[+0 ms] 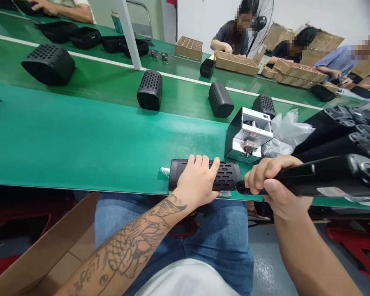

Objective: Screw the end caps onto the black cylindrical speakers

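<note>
Tattooed left forearm [132, 246] across lap; left hand [197, 183], fingers [199, 162] spread and curved over black speaker [225, 174] lying on green belt [80, 139]; right hand [274, 185], fingers [260, 174] wrapped tight around electric screwdriver [327, 174], tip [239, 187] just beside speaker's end; screw feeder [248, 133] beyond.

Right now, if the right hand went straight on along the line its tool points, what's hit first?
The right hand grips an electric screwdriver pointing left. First in line is the end of the black speaker, met by the tool's tip; depth is unclear, so they may already touch.
</note>
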### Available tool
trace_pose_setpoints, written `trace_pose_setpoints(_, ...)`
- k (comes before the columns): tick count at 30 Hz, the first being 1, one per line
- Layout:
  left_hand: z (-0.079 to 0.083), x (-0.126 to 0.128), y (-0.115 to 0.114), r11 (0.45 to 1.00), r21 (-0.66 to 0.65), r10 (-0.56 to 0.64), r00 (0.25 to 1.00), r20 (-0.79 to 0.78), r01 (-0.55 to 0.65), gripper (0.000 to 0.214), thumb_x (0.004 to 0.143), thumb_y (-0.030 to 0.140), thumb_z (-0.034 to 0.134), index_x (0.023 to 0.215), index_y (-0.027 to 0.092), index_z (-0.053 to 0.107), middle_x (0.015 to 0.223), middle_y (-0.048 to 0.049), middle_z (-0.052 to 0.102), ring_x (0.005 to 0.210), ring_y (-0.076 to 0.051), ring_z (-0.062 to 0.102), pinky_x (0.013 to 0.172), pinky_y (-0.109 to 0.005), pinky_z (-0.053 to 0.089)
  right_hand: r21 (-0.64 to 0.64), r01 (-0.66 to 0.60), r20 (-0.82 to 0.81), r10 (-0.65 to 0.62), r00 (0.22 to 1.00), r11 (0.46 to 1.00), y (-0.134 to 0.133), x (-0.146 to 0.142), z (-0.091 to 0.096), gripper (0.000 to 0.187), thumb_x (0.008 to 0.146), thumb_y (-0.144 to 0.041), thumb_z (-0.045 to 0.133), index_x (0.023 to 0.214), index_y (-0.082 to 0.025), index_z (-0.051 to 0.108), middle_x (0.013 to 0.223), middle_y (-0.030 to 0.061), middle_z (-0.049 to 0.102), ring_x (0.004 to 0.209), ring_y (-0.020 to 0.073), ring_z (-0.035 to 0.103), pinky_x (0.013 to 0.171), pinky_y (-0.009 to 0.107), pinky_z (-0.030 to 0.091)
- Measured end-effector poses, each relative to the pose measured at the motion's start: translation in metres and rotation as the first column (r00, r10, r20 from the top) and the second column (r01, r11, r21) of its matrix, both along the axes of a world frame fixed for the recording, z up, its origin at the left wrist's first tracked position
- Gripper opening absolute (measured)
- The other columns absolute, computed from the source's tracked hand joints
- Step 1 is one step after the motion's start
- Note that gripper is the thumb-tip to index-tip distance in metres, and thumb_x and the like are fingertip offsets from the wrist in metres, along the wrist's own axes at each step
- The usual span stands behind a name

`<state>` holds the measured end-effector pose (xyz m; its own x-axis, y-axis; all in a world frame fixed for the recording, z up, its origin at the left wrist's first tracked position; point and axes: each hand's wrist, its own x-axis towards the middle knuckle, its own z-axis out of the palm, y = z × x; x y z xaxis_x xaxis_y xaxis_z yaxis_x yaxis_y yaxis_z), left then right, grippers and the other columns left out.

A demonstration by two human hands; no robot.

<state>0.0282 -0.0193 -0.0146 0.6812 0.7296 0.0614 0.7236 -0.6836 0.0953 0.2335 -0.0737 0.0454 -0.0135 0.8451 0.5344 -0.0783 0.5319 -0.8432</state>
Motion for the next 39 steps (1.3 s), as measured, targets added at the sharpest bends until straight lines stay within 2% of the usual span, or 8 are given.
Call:
trace_pose_setpoints(11, 0.0, 0.0, -0.002, 1.0, -0.007, 0.006, 1.0, -0.003, -0.006, 0.11, 0.094, 0.069, 0.089, 0.175, 0.005, 0.053, 0.143, -0.03, 0.073, 0.131, -0.048, 0.066, 0.12, -0.061, 0.042, -0.047, 0.01, 0.035, -0.008, 0.999, 0.999, -0.007, 0.001, 0.002, 0.021, 0.095, -0.027, 0.096, 0.092, -0.024, 0.076, 0.069, -0.0022, 0.071, 0.048, 0.0167, 0.068, 0.055, 0.035, 0.067)
trace_pose_setpoints(16, -0.007, 0.003, -0.006, 0.999, 0.019, 0.029, 1.0, 0.012, -0.029, 0.111, 0.094, 0.071, 0.088, 0.176, 0.005, 0.053, 0.144, -0.0312, 0.073, 0.133, -0.05, 0.066, 0.122, -0.064, 0.041, 0.018, 0.201, -0.043, -0.2, 0.979, 0.979, 0.012, 0.014, 0.027, 0.017, 0.087, -0.029, 0.095, 0.094, -0.025, 0.08, 0.061, -0.0032, 0.067, 0.042, 0.0186, 0.063, 0.048, 0.038, 0.065)
trace_pose_setpoints(20, -0.007, 0.007, -0.009, 0.998, 0.017, 0.06, 0.998, 0.005, -0.06, 0.11, 0.096, 0.071, 0.086, 0.177, 0.004, 0.053, 0.144, -0.0335, 0.073, 0.131, -0.053, 0.068, 0.121, -0.068, 0.042, 0.146, 0.641, -0.11, -0.632, 0.767, 0.754, 0.065, 0.036, 0.028, 0.015, 0.077, -0.015, 0.085, 0.083, -0.022, 0.073, 0.062, -0.0035, 0.069, 0.049, 0.0191, 0.067, 0.057, 0.036, 0.065)
trace_pose_setpoints(22, -0.003, 0.007, -0.009, 0.998, 0.002, 0.056, 0.998, -0.013, -0.056, 0.112, 0.097, 0.073, 0.083, 0.179, 0.004, 0.051, 0.147, -0.0355, 0.072, 0.133, -0.054, 0.068, 0.121, -0.07, 0.042, 0.139, 0.708, -0.06, -0.708, 0.704, 0.692, 0.088, 0.048, 0.018, 0.014, 0.081, -0.016, 0.085, 0.081, -0.022, 0.072, 0.064, -0.0018, 0.071, 0.054, 0.0202, 0.071, 0.06, 0.035, 0.063)
trace_pose_setpoints(29, 0.013, -0.029, 0.007, 0.987, -0.11, -0.117, 0.992, 0.042, 0.121, 0.115, 0.094, 0.074, 0.086, 0.185, 0.017, 0.044, 0.179, -0.0299, 0.056, 0.152, -0.048, 0.065, 0.126, -0.061, 0.046, 0.077, 0.664, 0.02, -0.666, 0.745, 0.744, 0.095, 0.062, -0.013, 0.021, 0.083, -0.022, 0.091, 0.079, -0.024, 0.07, 0.061, 0.0006, 0.07, 0.051, 0.0236, 0.069, 0.061, 0.04, 0.063)
trace_pose_setpoints(32, 0.01, -0.047, 0.016, 0.991, -0.092, -0.091, 0.994, 0.06, 0.096, 0.116, 0.087, 0.072, 0.092, 0.182, 0.022, 0.048, 0.181, -0.0259, 0.056, 0.163, -0.049, 0.056, 0.134, -0.061, 0.041, 0.07, 0.65, -0.027, -0.65, 0.759, 0.757, 0.078, 0.048, 0.0, 0.014, 0.083, -0.023, 0.087, 0.08, -0.022, 0.074, 0.061, -0.0006, 0.069, 0.049, 0.0235, 0.068, 0.057, 0.04, 0.062)
trace_pose_setpoints(35, 0.006, -0.055, 0.017, 0.994, -0.094, -0.05, 0.998, 0.036, 0.053, 0.113, 0.087, 0.068, 0.093, 0.181, 0.022, 0.05, 0.164, -0.0231, 0.069, 0.146, -0.046, 0.068, 0.123, -0.058, 0.048, 0.079, 0.626, -0.131, -0.614, 0.778, 0.776, 0.05, 0.026, 0.023, 0.01, 0.079, -0.016, 0.083, 0.083, -0.023, 0.076, 0.061, -0.0022, 0.069, 0.048, 0.0225, 0.065, 0.053, 0.04, 0.061)
trace_pose_setpoints(39, 0.005, -0.053, 0.014, 0.993, -0.112, -0.039, 0.999, 0.022, 0.041, 0.112, 0.089, 0.066, 0.09, 0.183, 0.023, 0.047, 0.141, -0.0171, 0.077, 0.118, -0.039, 0.075, 0.101, -0.05, 0.054, 0.054, 0.309, -0.14, -0.299, 0.944, 0.95, 0.004, -0.01, 0.043, 0.015, 0.087, -0.028, 0.097, 0.097, -0.025, 0.086, 0.064, -0.0013, 0.069, 0.046, 0.0207, 0.062, 0.048, 0.04, 0.063)
